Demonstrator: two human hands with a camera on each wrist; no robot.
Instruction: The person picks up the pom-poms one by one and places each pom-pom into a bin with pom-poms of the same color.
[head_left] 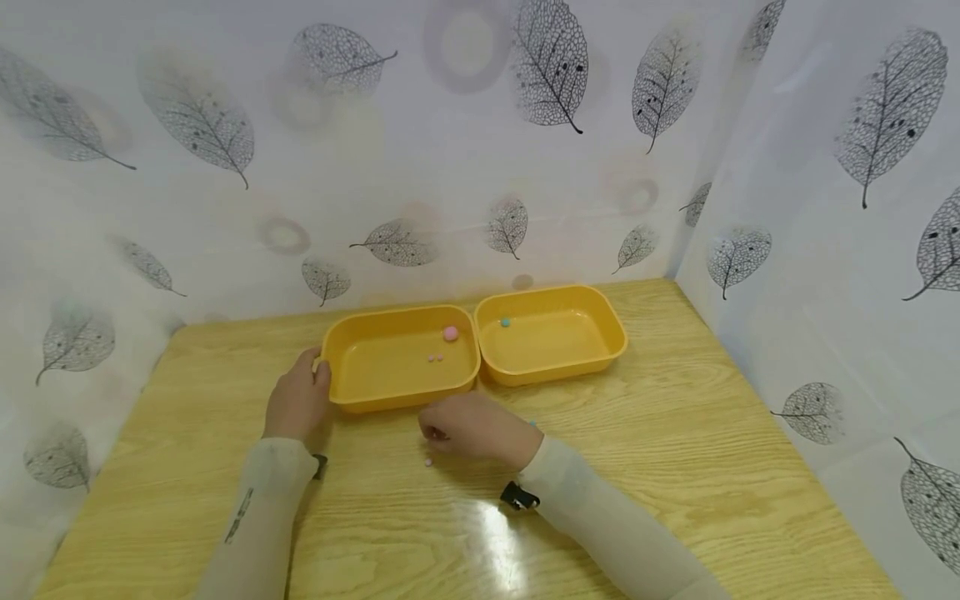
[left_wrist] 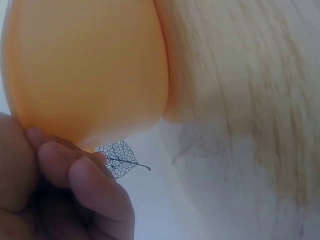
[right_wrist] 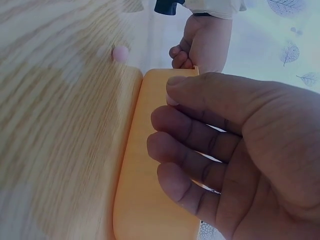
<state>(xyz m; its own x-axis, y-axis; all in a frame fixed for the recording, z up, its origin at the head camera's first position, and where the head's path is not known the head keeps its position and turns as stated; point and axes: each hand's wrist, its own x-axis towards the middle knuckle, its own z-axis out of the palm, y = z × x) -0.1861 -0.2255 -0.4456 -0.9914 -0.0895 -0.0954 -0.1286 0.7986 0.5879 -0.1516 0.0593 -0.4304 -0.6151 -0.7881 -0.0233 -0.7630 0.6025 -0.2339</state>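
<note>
In the head view, my left hand (head_left: 297, 398) grips the left end of a yellow plastic tray (head_left: 386, 398). The left wrist view has its fingers (left_wrist: 97, 187) curled at the tray's rim. My right hand (head_left: 476, 427) is over the table just in front of that tray, thumb and forefinger pinching a small pink ball (right_wrist: 171, 100), mostly hidden by the thumb. Close below this hand a small pink ball (head_left: 428, 462) lies on the wood. Inside the left tray are a larger pink ball (head_left: 450, 333) and two tiny pink balls (head_left: 435, 358).
A second yellow tray (head_left: 555, 367) stands against the first on its right, with a small blue ball (head_left: 505, 322) inside. Another blue ball (head_left: 532, 423) lies on the wooden table (head_left: 675, 433) behind my right wrist. Leaf-printed white sheeting (head_left: 450, 167) rises behind the trays and at the sides.
</note>
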